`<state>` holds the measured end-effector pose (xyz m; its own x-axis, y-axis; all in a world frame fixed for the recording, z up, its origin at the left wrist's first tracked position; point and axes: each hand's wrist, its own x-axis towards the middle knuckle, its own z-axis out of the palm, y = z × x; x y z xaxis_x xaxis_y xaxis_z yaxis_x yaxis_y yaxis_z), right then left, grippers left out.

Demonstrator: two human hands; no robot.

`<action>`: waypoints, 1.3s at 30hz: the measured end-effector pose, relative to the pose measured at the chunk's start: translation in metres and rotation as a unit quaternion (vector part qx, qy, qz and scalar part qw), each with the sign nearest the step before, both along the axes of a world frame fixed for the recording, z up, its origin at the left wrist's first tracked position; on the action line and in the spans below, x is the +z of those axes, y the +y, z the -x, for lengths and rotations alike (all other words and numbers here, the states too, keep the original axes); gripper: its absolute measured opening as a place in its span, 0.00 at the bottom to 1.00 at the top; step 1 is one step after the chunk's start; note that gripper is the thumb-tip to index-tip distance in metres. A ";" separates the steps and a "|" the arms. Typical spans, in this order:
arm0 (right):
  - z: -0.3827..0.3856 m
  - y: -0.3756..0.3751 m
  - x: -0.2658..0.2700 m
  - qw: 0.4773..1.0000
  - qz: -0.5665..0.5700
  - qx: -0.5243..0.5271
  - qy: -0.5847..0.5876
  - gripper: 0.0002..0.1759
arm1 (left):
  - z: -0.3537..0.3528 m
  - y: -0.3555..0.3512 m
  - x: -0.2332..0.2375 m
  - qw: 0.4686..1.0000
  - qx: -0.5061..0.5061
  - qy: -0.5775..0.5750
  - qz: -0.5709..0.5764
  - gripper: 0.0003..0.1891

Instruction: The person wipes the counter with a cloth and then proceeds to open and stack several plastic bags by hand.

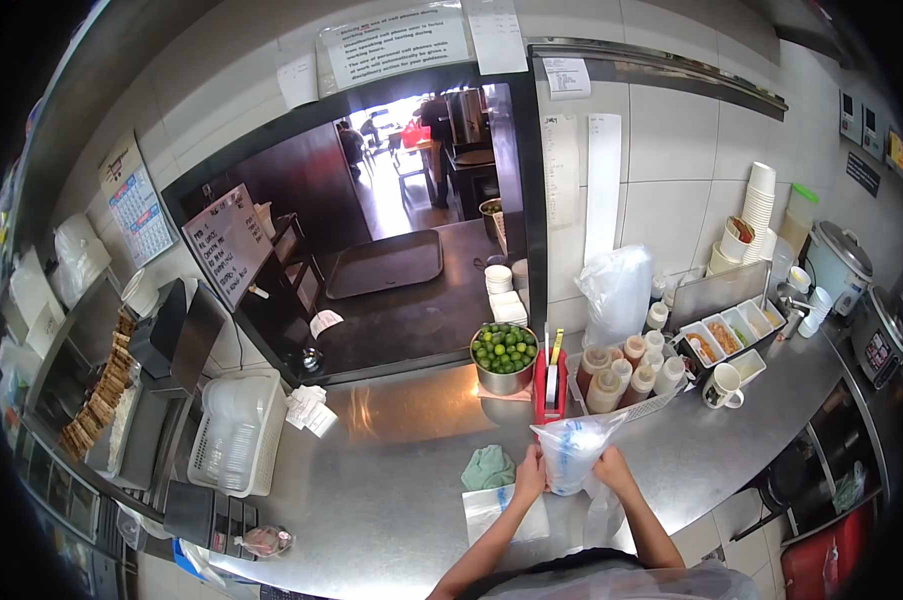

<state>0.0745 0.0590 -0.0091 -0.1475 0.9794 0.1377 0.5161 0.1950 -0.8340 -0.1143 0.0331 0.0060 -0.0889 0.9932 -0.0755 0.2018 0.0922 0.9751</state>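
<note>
A clear plastic bag (pixel 574 452) with blue print stands full between my hands over the front of the steel counter. My left hand (pixel 532 474) is closed on its left side, and my right hand (pixel 613 470) grips its right side. What is inside the bag is whitish and cannot be made out. Beside my left forearm lie a flat pile of printed plastic bags (pixel 484 512) and a crumpled green cloth (pixel 489 467). Just behind the held bag stands a red tape dispenser (pixel 550 392).
Behind are a metal pot of green limes (pixel 505 350), a basket of sauce bottles (pixel 606 390), a mug (pixel 722 386) and a condiment tray (pixel 724 336). To the left is a white basket of plastic containers (pixel 268 440). A dark tray (pixel 385 264) lies in the pass-through window.
</note>
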 end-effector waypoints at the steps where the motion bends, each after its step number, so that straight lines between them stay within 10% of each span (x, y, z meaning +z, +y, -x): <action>1: 0.000 0.004 -0.001 0.999 -0.019 0.001 -0.039 0.21 | -0.001 0.002 0.001 1.000 0.005 0.013 -0.028 0.06; 6: 0.006 0.003 -0.010 0.997 -0.023 -0.046 0.064 0.21 | -0.005 -0.005 0.018 0.999 0.006 -0.010 0.031 0.06; 9: 0.000 0.016 -0.020 0.997 -0.004 -0.032 0.077 0.20 | -0.005 0.004 -0.022 0.943 0.085 0.249 -0.202 0.06; 14: -0.002 0.019 -0.029 0.992 -0.006 -0.032 0.119 0.18 | 0.026 0.002 -0.016 0.953 -0.046 -0.279 -0.109 0.32; 18: 0.005 0.009 -0.024 0.984 0.004 -0.040 0.176 0.16 | -0.001 -0.017 0.039 0.936 -0.073 -0.183 -0.293 0.46; 21: 0.008 -0.001 -0.013 0.980 -0.002 -0.068 0.187 0.13 | -0.012 -0.005 0.002 0.960 -0.046 0.093 -0.260 0.48; 33: -0.008 -0.083 0.057 0.959 0.046 -0.085 0.267 0.09 | -0.003 -0.084 0.039 0.947 -0.028 0.114 -0.299 0.51; 39: 0.029 -0.107 0.090 0.936 0.032 0.016 0.351 0.06 | 0.001 -0.105 0.016 0.943 -0.273 0.089 -0.169 0.21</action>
<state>0.0456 -0.0476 0.0809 -0.0718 0.9858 0.1518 -0.1677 0.1381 -0.9761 -0.1156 -0.0714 0.0216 0.4605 0.8596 0.2214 0.2931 -0.3827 0.8762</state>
